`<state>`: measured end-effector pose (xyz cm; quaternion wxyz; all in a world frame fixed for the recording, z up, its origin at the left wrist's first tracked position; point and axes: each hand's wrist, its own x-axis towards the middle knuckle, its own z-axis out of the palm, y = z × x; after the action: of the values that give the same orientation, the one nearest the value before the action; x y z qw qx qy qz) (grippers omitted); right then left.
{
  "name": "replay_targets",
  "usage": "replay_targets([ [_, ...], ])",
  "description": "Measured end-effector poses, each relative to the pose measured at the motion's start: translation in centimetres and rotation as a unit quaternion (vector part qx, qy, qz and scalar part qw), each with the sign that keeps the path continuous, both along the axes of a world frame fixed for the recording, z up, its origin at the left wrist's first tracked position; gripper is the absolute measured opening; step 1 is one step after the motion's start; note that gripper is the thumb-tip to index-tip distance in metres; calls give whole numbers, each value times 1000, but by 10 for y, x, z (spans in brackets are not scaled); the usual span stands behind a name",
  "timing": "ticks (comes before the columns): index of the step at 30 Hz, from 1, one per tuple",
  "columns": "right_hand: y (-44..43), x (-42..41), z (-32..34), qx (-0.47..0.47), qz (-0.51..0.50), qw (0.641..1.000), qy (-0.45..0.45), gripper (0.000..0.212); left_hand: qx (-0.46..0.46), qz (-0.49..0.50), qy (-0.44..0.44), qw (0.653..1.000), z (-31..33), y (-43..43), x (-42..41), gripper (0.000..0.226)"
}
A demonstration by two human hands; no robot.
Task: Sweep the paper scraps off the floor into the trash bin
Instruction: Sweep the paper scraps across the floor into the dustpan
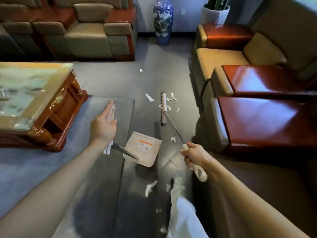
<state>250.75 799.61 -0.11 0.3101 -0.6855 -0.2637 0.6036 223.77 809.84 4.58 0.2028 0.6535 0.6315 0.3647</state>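
My right hand [192,156] grips the beige end of the broom handle [174,130]. The broom head [163,109] rests on the grey floor ahead, among several white paper scraps [149,97]. More scraps lie near the dustpan [173,139] and by my foot [148,188]. One scrap [141,70] lies farther off. My left hand [103,125] holds the beige top of the dustpan handle [112,111]. The beige dustpan [143,148] sits on the floor between my hands, with no scraps in it. No trash bin is in view.
A carved wooden coffee table [51,107] with a glass top stands at the left. Armchairs with red-brown wooden arms [257,117] line the right. A sofa [85,35] and a blue-and-white vase [163,21] stand at the back. My white-clad leg [181,215] is below.
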Motion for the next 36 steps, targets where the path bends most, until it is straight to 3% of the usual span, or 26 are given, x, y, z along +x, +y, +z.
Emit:
replay_targets([
  [4, 162, 45, -7, -9, 43, 999, -26, 20, -5, 35, 20, 999, -24, 155, 36, 63],
  [10, 391, 92, 16, -14, 85, 996, -19, 21, -8, 81, 21, 996, -22, 350, 78, 65],
  [15, 573, 98, 7, -31, 74, 997, -8, 8, -6, 89, 14, 996, -15, 516, 81, 65],
  [22, 826, 72, -30, -32, 61, 997, -32, 11, -48, 59, 36, 996, -44, 754, 71, 66],
  [32, 1101, 59, -52, -63, 94, 991, -72, 6, -90, 30, 65, 993, -76, 1037, 51, 65],
  [36, 1196, 56, -74, -75, 105, 985, -116, 18, -112, 18, 46, 992, -100, 1133, 48, 67],
])
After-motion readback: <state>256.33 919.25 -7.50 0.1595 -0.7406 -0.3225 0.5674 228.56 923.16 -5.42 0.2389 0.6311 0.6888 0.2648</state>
